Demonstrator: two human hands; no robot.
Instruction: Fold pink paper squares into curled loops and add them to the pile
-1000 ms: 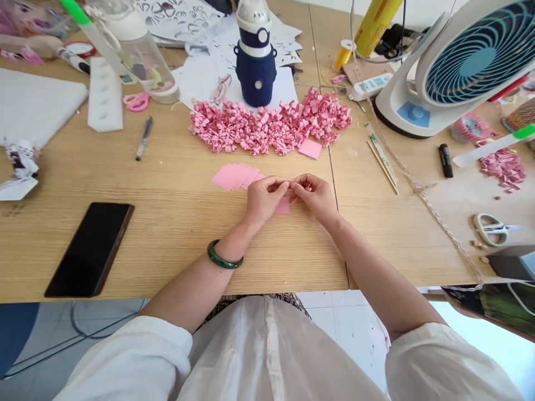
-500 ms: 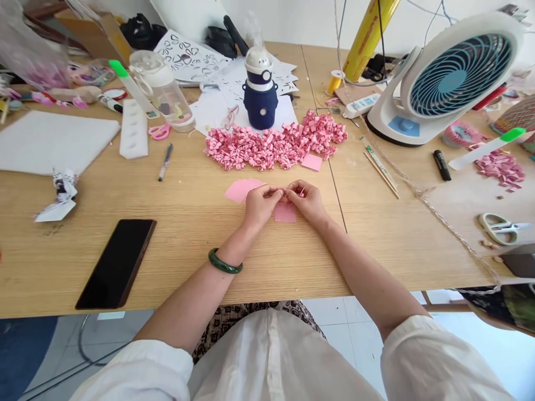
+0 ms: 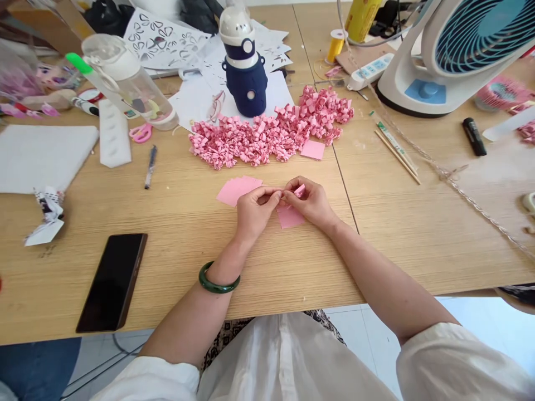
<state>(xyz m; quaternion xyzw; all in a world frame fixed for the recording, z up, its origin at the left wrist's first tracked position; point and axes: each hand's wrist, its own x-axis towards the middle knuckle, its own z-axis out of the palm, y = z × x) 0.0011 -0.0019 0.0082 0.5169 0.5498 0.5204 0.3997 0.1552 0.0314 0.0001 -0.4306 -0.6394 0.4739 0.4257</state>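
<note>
My left hand (image 3: 256, 211) and my right hand (image 3: 311, 203) meet at their fingertips just over the table, both closed in a pinch. A small folded pink paper piece (image 3: 300, 191) shows between the fingers of my right hand; its other end runs to the left fingertips, mostly hidden. Under the right hand lies a square pink paper sheet (image 3: 291, 218), partly covered. A fanned stack of pink paper sheets (image 3: 236, 190) rests just beyond my left hand. Farther back is a long heap of curled pink paper pieces (image 3: 251, 142), with a small pink paper pad (image 3: 312, 150) at its edge.
Behind the heap stands a blue bottle (image 3: 246, 83). A phone (image 3: 112, 283), a pen (image 3: 151, 167) and pink scissors (image 3: 141, 133) lie to the left. On the right are wooden sticks (image 3: 398, 157), a twisted cord (image 3: 468, 197), a black marker (image 3: 474, 137) and a fan (image 3: 413, 72).
The view has shifted closer and tilted down. Both hands stay pinched together, and a folded pink paper piece now shows more clearly at my right fingers.
</note>
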